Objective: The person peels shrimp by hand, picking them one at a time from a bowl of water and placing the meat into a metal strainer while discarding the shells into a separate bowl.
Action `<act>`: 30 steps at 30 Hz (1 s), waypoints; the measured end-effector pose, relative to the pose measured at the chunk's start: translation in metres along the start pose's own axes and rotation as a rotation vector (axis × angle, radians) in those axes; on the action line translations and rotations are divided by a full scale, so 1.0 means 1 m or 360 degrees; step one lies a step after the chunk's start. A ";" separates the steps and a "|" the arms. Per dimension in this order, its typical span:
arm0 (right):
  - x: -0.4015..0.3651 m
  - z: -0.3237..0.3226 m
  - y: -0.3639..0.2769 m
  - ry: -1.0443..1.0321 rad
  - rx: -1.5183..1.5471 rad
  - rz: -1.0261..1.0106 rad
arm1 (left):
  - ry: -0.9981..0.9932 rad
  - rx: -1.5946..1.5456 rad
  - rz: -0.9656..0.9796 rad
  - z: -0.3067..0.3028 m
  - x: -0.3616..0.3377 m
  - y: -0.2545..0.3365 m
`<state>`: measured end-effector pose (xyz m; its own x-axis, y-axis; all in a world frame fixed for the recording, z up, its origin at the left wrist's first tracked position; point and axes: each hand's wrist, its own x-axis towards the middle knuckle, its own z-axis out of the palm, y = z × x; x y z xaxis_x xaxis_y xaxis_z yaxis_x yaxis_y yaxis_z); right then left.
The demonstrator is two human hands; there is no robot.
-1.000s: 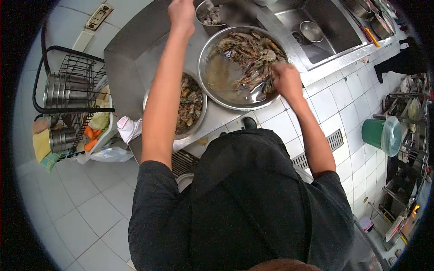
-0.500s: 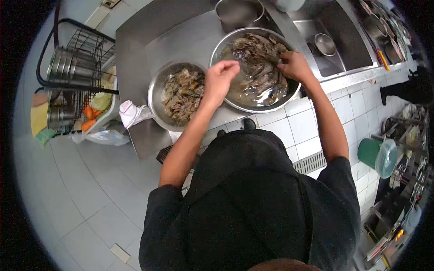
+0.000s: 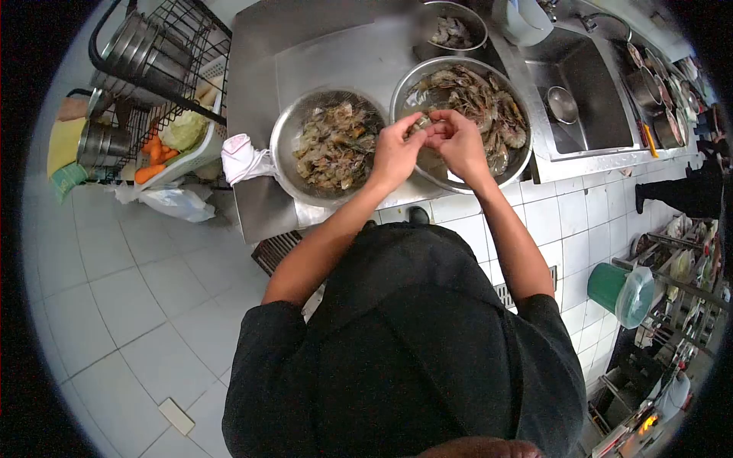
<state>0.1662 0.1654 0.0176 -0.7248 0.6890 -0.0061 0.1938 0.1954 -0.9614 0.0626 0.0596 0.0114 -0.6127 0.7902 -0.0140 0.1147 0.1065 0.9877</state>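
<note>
My left hand and my right hand meet over the near left part of a wide metal bowl. Both are closed, fingertips pinched around a small shrimp that the fingers partly hide. Whole grey-brown shrimp lie in this bowl with some water. Left of it, below my left forearm, a metal bowl holds a heap of shrimp shells and heads. Behind the wide bowl stands a smaller metal bowl with pale grey pieces, seemingly peeled shrimp.
A white cloth hangs by the left bowl at the counter edge. On the right is a sink with a ladle. Left stands a crate with carrots and cabbage. A green bucket and another person's legs are farther right.
My right hand has come left out of the shrimp heap and joined my left hand, and both now pinch a shrimp. The camera view has shifted, showing more of the back bowl.
</note>
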 end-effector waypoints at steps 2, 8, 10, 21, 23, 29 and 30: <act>-0.002 0.009 -0.029 -0.0030 -0.0598 -0.0174 | 0.0074 -0.0072 0.0029 -0.015 -0.009 -0.002; 0.016 0.050 -0.039 -0.0262 -0.0918 -0.0932 | 0.0173 -0.0327 0.0028 -0.072 -0.029 -0.010; 0.024 0.071 -0.035 -0.0474 -0.0817 -0.0907 | 0.0231 -0.0376 0.0069 -0.093 -0.033 -0.017; 0.015 0.179 -0.024 -0.0599 -0.0802 -0.0785 | 0.0622 -0.0677 -0.0189 -0.156 -0.067 -0.053; 0.013 0.185 -0.029 -0.0631 -0.0898 -0.0805 | 0.0671 -0.0588 -0.0187 -0.161 -0.067 -0.056; 0.027 0.191 -0.021 -0.0640 -0.1049 -0.0972 | 0.0658 -0.0493 -0.0334 -0.171 -0.063 -0.053; 0.030 0.189 -0.019 -0.0637 -0.1053 -0.0994 | 0.0656 -0.0560 -0.0336 -0.171 -0.060 -0.055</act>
<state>0.0154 0.0506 -0.0159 -0.9686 0.0674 0.2394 -0.0570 0.8768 -0.4774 -0.0402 -0.0971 -0.0155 -0.8560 0.4660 -0.2238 -0.2663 -0.0264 0.9635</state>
